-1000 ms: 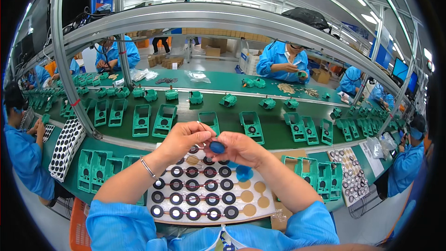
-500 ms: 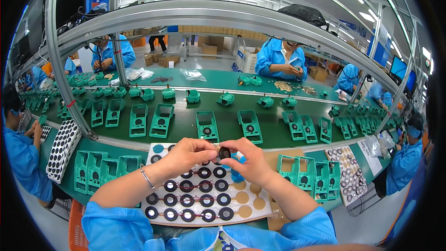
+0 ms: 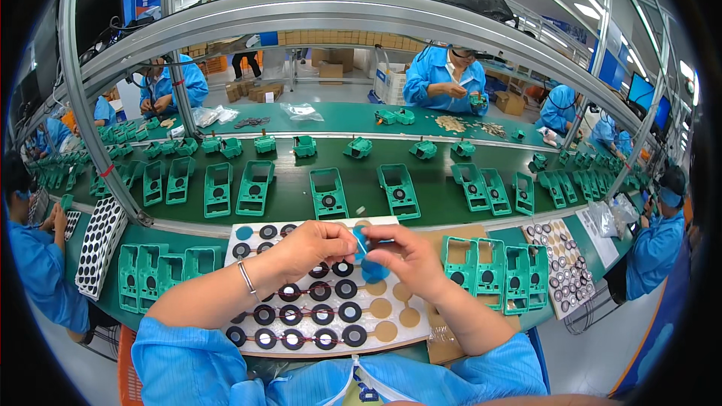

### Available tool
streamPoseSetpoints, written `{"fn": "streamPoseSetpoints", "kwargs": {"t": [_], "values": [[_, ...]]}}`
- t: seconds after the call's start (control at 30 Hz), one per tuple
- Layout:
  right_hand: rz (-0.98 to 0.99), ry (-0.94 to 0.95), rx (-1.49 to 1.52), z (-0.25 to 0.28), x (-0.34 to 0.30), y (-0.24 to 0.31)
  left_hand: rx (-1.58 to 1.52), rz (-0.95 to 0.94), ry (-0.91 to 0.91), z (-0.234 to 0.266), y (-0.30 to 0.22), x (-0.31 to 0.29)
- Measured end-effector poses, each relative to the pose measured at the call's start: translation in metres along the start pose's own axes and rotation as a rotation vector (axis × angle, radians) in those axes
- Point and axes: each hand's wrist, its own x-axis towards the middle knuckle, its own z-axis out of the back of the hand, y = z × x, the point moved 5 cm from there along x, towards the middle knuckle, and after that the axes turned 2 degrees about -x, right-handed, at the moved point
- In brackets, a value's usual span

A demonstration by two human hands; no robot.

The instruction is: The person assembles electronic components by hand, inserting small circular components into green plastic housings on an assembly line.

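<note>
My left hand (image 3: 323, 248) is over a white foam sheet (image 3: 414, 333), thumb and fingertips pinched on something too small to make out. Facing it, my right hand (image 3: 406, 256) has thumb and index finger closed around a thin blue film piece (image 3: 360, 240), which also reaches the left fingertips. Below the hands lies a blue round film (image 3: 374, 271). Rows of black ring-shaped parts (image 3: 346, 288) with pale centres and red wires cover much of the sheet. Tan round patches (image 3: 381, 307) show along its right side.
Green plastic housings stand left (image 3: 159, 274) and right (image 3: 490, 274) of the sheet. Beyond it, a green conveyor belt (image 3: 289, 199) carries more housings. A metal frame (image 3: 338, 24) spans above. At right lies another parts sheet (image 3: 558, 271). Co-workers in blue sit around.
The black round part between my fingers no longer shows; blue film is there now. My view has shifted slightly. The co-worker opposite now holds a green part.
</note>
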Motion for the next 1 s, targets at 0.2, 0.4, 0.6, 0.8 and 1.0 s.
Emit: {"fn": "streamPoseSetpoints", "kwargs": {"t": [0.2, 0.4, 0.6, 0.8, 1.0], "values": [[-0.024, -0.534, 0.386, 0.061, -0.017, -0.011, 1.159, -0.449, -0.137, -0.014, -0.015, 0.015], [-0.044, -0.376, 0.509, 0.059, -0.019, -0.009, 1.631, -0.618, -0.075, -0.035, -0.007, 0.042], [-0.161, -0.214, 0.615, 0.058, -0.016, -0.016, 1.636, -0.659, -0.154, -0.011, -0.031, 0.052], [-0.176, -0.203, 0.661, 0.067, -0.016, -0.015, 1.17, -0.307, -0.765, 0.151, -0.077, 0.059], [-0.162, -0.297, 0.638, 0.067, -0.008, -0.025, 1.397, 0.352, -0.793, 0.282, 0.006, 0.057]]}}
